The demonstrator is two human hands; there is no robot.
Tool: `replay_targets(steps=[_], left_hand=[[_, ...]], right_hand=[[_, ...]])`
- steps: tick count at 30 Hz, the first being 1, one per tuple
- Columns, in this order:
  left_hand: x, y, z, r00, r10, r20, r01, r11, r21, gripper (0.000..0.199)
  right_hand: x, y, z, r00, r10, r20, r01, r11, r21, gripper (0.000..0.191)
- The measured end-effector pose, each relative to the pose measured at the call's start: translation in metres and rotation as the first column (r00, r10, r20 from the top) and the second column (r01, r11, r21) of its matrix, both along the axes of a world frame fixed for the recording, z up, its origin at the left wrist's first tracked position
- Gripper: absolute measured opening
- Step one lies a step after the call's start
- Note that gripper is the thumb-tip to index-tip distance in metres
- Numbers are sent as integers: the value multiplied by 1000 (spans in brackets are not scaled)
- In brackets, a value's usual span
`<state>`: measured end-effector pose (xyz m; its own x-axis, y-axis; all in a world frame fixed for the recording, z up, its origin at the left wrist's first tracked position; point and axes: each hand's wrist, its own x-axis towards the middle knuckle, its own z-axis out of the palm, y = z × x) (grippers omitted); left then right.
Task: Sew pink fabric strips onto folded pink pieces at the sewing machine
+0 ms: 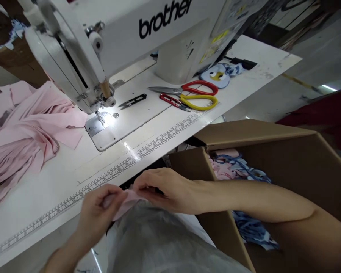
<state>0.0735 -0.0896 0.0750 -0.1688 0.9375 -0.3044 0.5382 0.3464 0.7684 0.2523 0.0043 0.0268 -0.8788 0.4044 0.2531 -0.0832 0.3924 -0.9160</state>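
A piece of pink fabric (127,204) is stretched between my two hands over my lap, just off the table's front edge. My left hand (100,204) pinches its left end between thumb and fingers. With thumb and fingertips together, my right hand (161,189) grips the other end. Most of the piece is hidden by the hands. Beyond them stands a white sewing machine (125,34), its lamp lighting the needle plate (98,124). To the machine's left lies a heap of pink fabric pieces (31,129).
Scissors with red and yellow handles (199,94), red thread snips (173,101) and black thread snips (134,100) lie on the table (62,178). A blue animal-face piece (216,76) rests behind them. At right, an open cardboard box (261,131) holds pink and blue fabric items.
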Motion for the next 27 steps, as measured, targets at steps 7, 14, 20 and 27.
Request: replay_targets(steps=[7,14,20,27], left_hand=[[-83,126,-4,769,-445,-459,401,895,-196,13],[-81,130,-58,629,-242,-739,468,876,112,9],[-69,94,-76,543,-179,-820,646,713,272,23],[-70,92,-77,505,-210,-837,625,758,187,31]], right_hand=[[-82,57,-19,957,-129,258,-4,888,459,13],[-94,83,-58,987,-68,148,-56,714,698,21],[-82,109,-62,995,81,-64,-6,664,748,25],[-81,118,-63,999,30,31,-43,683,729,30]])
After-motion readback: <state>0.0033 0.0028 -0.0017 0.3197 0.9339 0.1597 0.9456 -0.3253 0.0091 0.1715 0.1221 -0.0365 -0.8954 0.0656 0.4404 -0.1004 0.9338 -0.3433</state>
